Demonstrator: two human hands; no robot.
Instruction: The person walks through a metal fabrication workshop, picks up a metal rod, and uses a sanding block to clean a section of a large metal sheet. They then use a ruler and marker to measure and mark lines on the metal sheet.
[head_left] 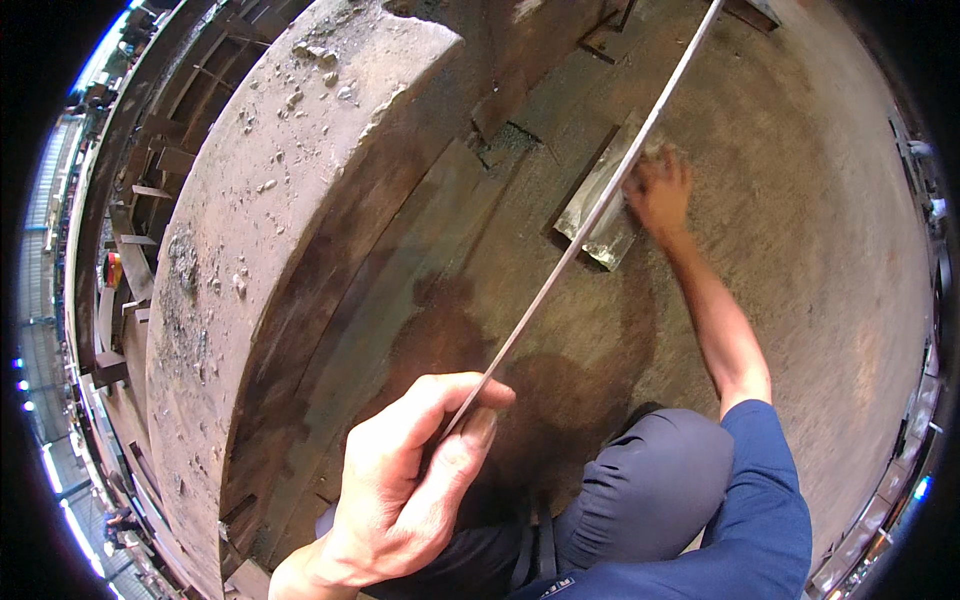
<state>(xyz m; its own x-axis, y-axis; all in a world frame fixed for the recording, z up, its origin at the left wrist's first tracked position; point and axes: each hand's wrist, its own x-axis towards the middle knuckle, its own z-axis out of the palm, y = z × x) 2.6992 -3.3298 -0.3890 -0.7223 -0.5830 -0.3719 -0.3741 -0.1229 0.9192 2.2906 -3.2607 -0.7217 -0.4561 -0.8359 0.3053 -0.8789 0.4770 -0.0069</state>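
while the left grip (405, 485) pinches a rod (588, 226), the right grip (660, 195) is at a plate (606, 240)

where the thumb and forefinger of the left grip come together, they pinch the rod near its lower end, above the curled palm. from this grip the rod, thin, pale and straight, slants up and to the right, crosses in front of the plate and leaves the view at the top. whether it touches the plate, i cannot tell.

the plate lies just left of the right grip, and up and to the right of the left grip. it is long and silvery, with a dark strip (584, 185) along its left edge. the fingers of the right grip are bent and blurred at the plate's right side; i cannot tell whether they are closed around anything.

around the right grip spreads a dusty brown floor (800, 250), with a dark shadow (440, 335) just above the left grip. up and to the left of the left grip, a thick curved slab (300, 110) carries grit (268, 186) on its pale top. farther left, well apart from that grip, are metal pieces (160, 195). dark brackets (600, 50) lie above and left of the right grip. below the right grip is a grey knee (655, 470), beside a navy sleeve (770, 490).
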